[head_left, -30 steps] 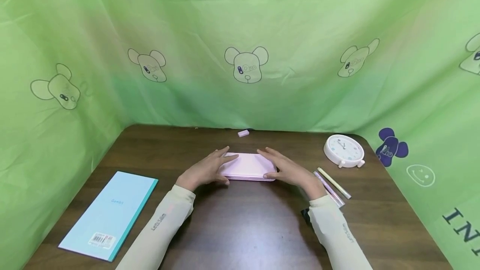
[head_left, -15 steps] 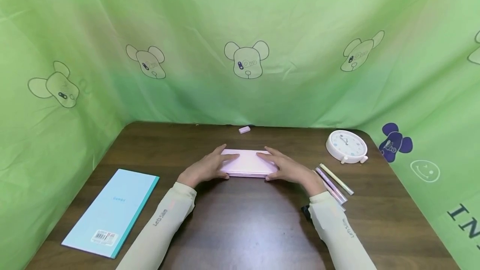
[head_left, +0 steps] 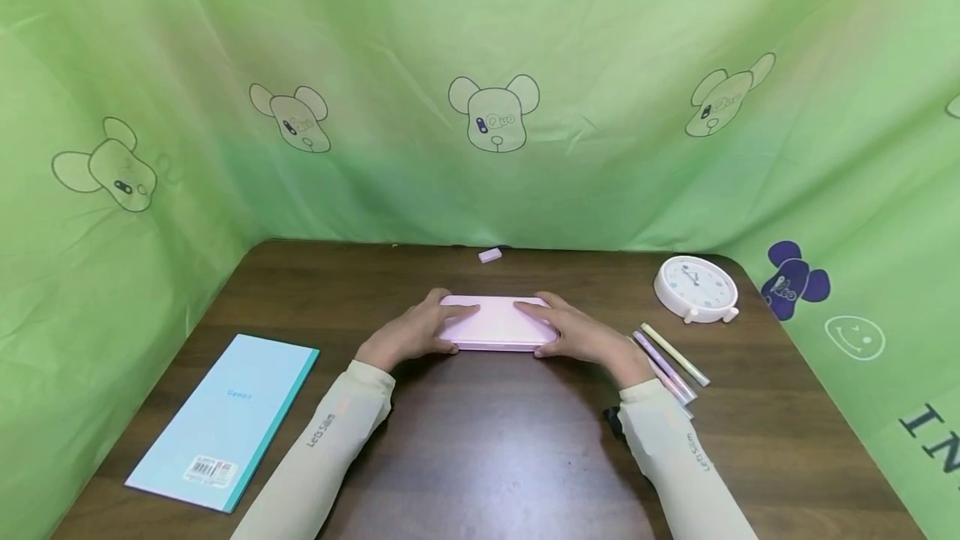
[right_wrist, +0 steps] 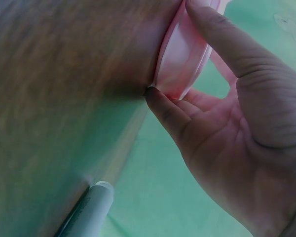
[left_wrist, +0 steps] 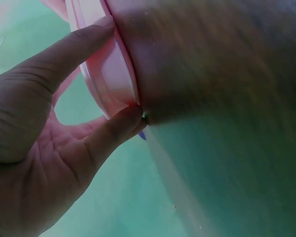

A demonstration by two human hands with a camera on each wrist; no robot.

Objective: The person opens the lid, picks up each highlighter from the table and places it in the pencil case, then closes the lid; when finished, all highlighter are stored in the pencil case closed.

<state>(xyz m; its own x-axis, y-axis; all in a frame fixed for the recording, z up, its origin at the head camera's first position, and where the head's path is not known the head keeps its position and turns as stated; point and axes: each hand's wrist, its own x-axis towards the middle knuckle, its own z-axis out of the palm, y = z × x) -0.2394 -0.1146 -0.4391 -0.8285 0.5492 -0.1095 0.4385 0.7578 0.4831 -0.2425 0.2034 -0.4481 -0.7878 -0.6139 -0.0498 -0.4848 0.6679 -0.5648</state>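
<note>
A flat pink pencil case [head_left: 497, 325] lies at the middle of the brown table, its long side facing me. My left hand [head_left: 408, 338] grips its left end, thumb on the near edge and fingers over the top and far side. At the right end, my right hand [head_left: 588, 342] holds it in the mirrored way. Up close in the left wrist view, the rounded end of the pencil case [left_wrist: 113, 71] sits between thumb and fingers, low against the tabletop. The right wrist view shows the opposite end of the pencil case [right_wrist: 180, 57] pinched likewise.
A light blue notebook [head_left: 225, 415] lies at the left. Several pens [head_left: 675, 355] lie beside my right forearm, partly hidden by it. A white round clock [head_left: 696, 288] is at the back right, a small pink eraser [head_left: 490, 255] near the back edge. Green cloth [head_left: 390, 190] hangs behind.
Both hands have closed in on the ends of the pencil case, thumbs now against its near edge. The pencil case stays in place; the whole head view has shifted slightly.
</note>
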